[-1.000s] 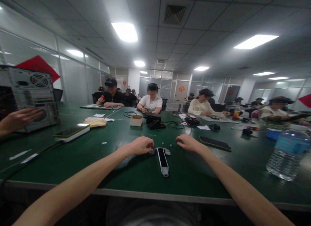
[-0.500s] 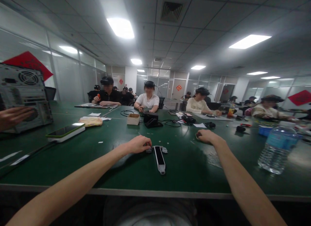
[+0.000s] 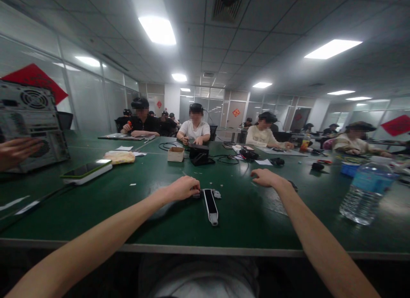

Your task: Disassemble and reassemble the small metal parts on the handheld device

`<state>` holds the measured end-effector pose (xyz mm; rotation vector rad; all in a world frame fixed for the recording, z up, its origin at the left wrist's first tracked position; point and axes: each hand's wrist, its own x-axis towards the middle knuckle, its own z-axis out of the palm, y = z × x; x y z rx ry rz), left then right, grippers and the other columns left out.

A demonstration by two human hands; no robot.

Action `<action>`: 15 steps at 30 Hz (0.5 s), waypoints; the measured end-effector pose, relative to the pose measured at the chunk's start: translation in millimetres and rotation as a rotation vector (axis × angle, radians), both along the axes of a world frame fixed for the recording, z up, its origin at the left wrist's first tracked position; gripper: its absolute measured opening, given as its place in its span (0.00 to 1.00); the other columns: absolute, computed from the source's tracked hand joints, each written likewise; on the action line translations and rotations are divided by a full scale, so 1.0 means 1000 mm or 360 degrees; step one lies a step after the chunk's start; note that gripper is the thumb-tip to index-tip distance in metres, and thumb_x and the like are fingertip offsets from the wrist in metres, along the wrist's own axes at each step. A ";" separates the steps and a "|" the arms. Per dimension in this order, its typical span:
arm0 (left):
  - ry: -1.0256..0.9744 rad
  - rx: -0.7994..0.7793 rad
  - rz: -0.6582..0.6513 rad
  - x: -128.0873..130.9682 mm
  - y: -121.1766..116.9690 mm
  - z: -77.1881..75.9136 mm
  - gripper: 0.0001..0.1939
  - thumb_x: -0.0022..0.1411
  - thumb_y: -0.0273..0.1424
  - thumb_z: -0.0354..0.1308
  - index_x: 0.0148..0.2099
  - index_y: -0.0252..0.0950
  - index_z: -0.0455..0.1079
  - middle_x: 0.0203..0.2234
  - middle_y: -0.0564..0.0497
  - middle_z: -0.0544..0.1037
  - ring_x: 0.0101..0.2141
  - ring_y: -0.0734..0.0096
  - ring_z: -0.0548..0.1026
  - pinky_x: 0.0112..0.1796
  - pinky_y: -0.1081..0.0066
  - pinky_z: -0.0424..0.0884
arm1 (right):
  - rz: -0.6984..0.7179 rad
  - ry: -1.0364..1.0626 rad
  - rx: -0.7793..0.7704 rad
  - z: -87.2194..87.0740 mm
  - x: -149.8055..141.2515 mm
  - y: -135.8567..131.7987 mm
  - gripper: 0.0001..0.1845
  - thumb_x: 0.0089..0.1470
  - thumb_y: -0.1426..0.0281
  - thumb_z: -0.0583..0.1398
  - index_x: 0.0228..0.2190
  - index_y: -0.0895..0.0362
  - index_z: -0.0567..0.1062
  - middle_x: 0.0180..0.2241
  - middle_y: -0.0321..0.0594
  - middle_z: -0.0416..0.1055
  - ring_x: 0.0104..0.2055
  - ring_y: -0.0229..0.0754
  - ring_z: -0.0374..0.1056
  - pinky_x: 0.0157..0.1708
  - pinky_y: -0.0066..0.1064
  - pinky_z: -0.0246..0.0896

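On the green table in front of me lies a slim white device point(image 3: 210, 207) with a long black face, its narrow end toward me. Small grey pieces point(image 3: 217, 194) sit by its far end on the right. At the device's left side, my left hand point(image 3: 183, 188) has its fingers curled down on a small grey part point(image 3: 196, 196), mostly covered by the fingertips. My right hand point(image 3: 266, 178) is over the table further right, fingers partly spread and holding nothing visible. A small dark object point(image 3: 293, 185) lies just beyond my right wrist.
A clear water bottle point(image 3: 368, 191) stands at the right. To the left are a phone-like device point(image 3: 86, 172) and a computer case point(image 3: 33, 122) with another person's hand point(image 3: 19, 152) on it. A small cardboard box point(image 3: 176, 154) and a black stand point(image 3: 200, 154) sit ahead. Co-workers sit opposite.
My right hand has moved slightly left and let go of the dark object, which now lies near my wrist. My left hand and the white device are nearly unchanged.
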<state>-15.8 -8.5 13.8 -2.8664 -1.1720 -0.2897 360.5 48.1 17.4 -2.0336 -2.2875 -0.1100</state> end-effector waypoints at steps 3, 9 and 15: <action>0.0011 -0.0007 -0.0005 0.001 -0.001 0.001 0.05 0.63 0.30 0.55 0.40 0.37 0.72 0.34 0.51 0.77 0.35 0.69 0.74 0.34 0.75 0.64 | 0.0026 -0.0002 -0.0063 0.005 -0.006 -0.005 0.19 0.51 0.71 0.58 0.46 0.58 0.74 0.42 0.48 0.73 0.42 0.47 0.70 0.41 0.33 0.63; 0.0035 0.0004 -0.0020 0.002 -0.002 0.002 0.06 0.63 0.30 0.54 0.40 0.37 0.72 0.35 0.51 0.76 0.35 0.69 0.73 0.34 0.75 0.64 | 0.0235 0.0020 -0.0034 0.012 -0.029 -0.016 0.17 0.54 0.71 0.55 0.45 0.59 0.74 0.41 0.46 0.74 0.42 0.45 0.70 0.42 0.31 0.62; 0.0042 0.0043 -0.0046 0.000 0.000 0.000 0.06 0.63 0.30 0.54 0.40 0.37 0.72 0.34 0.51 0.76 0.34 0.69 0.73 0.33 0.75 0.64 | 0.0408 0.0020 0.0039 0.008 -0.049 -0.019 0.15 0.54 0.70 0.55 0.42 0.58 0.76 0.37 0.44 0.76 0.39 0.45 0.71 0.39 0.30 0.62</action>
